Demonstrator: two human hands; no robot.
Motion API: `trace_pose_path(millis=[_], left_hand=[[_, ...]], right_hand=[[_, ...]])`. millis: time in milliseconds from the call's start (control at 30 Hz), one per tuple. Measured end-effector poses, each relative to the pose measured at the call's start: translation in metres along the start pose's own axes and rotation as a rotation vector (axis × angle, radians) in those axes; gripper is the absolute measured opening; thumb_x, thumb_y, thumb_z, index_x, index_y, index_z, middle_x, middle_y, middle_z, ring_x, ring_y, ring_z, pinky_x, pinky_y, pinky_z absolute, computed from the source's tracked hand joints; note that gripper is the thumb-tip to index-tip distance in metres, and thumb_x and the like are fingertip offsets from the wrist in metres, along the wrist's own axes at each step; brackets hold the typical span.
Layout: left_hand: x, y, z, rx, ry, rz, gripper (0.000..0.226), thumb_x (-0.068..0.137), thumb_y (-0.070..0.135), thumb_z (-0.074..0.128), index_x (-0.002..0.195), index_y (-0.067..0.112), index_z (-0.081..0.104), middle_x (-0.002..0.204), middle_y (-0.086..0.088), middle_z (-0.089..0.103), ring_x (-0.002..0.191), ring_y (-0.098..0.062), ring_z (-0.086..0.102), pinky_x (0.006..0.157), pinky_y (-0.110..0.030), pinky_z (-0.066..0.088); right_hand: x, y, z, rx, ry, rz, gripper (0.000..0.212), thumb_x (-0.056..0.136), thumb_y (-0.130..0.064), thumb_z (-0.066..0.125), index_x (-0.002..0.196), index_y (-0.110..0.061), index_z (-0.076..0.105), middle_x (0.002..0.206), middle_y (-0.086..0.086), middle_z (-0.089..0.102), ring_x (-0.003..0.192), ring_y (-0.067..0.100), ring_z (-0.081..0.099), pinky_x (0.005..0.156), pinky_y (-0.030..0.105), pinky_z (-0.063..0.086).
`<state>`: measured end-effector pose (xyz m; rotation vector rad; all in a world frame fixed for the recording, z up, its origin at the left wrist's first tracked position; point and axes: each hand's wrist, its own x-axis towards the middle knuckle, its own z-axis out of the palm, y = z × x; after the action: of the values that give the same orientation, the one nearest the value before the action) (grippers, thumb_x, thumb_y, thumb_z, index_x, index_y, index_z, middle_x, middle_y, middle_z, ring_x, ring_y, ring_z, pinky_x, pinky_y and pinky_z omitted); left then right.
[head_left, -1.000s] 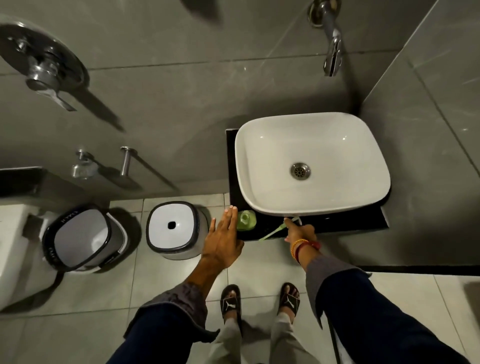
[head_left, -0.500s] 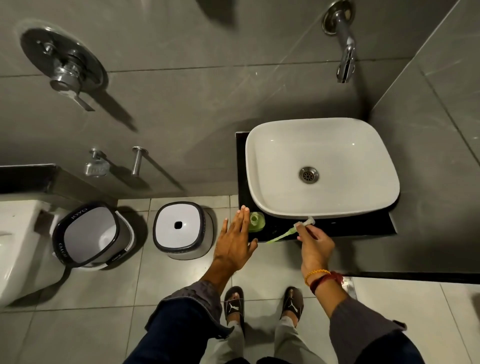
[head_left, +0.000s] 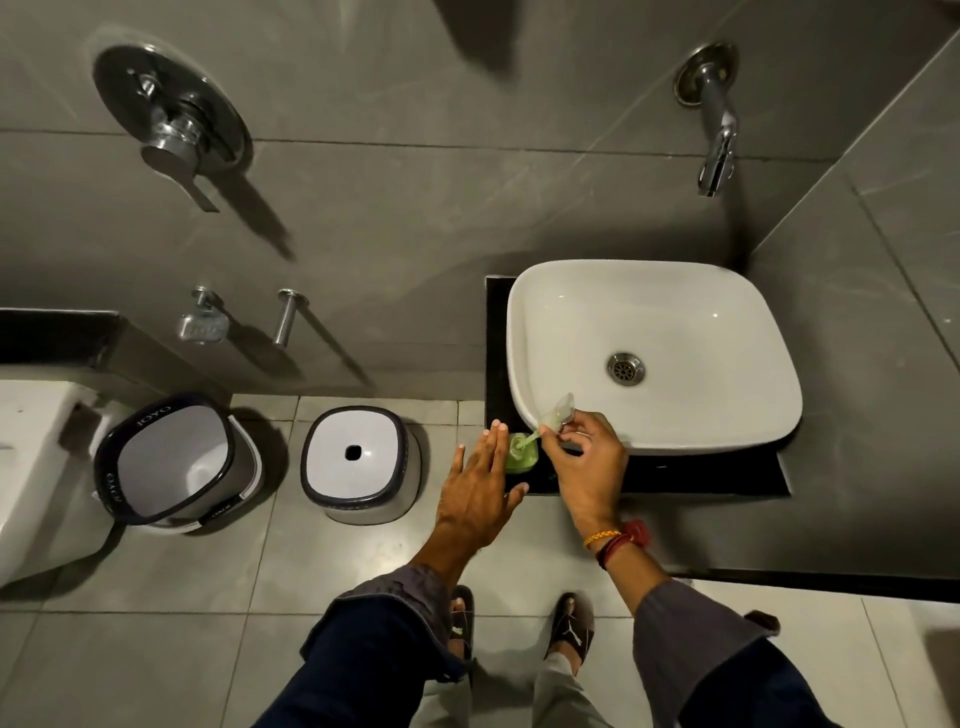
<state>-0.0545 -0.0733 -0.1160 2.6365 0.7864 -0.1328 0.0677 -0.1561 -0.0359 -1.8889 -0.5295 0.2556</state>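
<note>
The right hand (head_left: 587, 467) pinches what looks like a pale green toothbrush (head_left: 558, 410), fingers curled round its middle. The brush tilts, its lower end at the mouth of the green cup (head_left: 518, 460) and its top over the sink (head_left: 675, 312) rim. The cup stands at the counter's (head_left: 701, 475) front left corner. The left hand (head_left: 475, 493), fingers straight, lies just beside the cup's left side.

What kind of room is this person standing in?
Most likely a bathroom: a white wash basin sits on a black counter under a wall tap, a toilet shows at the left edge, and a shower mixer is fixed to the grey tiled wall.
</note>
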Motion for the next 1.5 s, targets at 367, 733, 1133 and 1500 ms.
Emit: trace_pose_path(millis=[367, 733, 1133, 1500], left_hand=[[0.002, -0.002, -0.001, 0.038, -0.051, -0.007, 0.079, 0.099, 0.061, 0.027, 0.155, 0.016, -0.005, 0.164, -0.006, -0.009, 0.150, -0.022, -0.005, 0.121, -0.053, 0.008], [0.002, 0.001, -0.003, 0.047, -0.035, -0.022, 0.080, 0.100, 0.057, 0.034, 0.155, 0.014, -0.005, 0.164, -0.007, -0.007, 0.150, -0.022, -0.003, 0.122, -0.049, 0.006], [0.002, 0.005, -0.004, 0.041, -0.033, -0.050, 0.083, 0.099, 0.055, 0.039, 0.155, 0.012, -0.005, 0.164, -0.009, -0.004, 0.150, -0.023, 0.000, 0.121, -0.050, 0.007], [0.001, 0.008, -0.002, 0.059, -0.040, -0.066, 0.085, 0.099, 0.056, 0.039, 0.154, 0.011, -0.007, 0.164, -0.010, -0.003, 0.150, -0.025, 0.001, 0.121, -0.052, 0.010]], right_hand=[[-0.008, 0.021, 0.038, -0.392, -0.236, -0.006, 0.022, 0.081, -0.019, 0.077, 0.098, -0.008, 0.068, 0.098, 0.007, 0.065, 0.082, 0.017, 0.062, 0.076, 0.031, 0.059], [-0.004, 0.002, 0.033, -0.585, -0.132, -0.134, 0.061, 0.074, -0.047, 0.077, 0.118, -0.015, 0.050, 0.114, 0.008, 0.055, 0.100, 0.021, 0.053, 0.072, 0.033, 0.056], [0.020, -0.004, 0.034, -0.881, -0.618, -0.326, 0.028, 0.090, -0.015, 0.062, 0.116, -0.005, 0.061, 0.117, 0.015, 0.062, 0.107, 0.030, 0.059, 0.088, 0.035, 0.050], [0.012, -0.001, 0.030, -0.872, -0.648, -0.356, 0.034, 0.089, -0.014, 0.066, 0.121, -0.005, 0.057, 0.120, 0.016, 0.060, 0.105, 0.030, 0.062, 0.090, 0.036, 0.053]])
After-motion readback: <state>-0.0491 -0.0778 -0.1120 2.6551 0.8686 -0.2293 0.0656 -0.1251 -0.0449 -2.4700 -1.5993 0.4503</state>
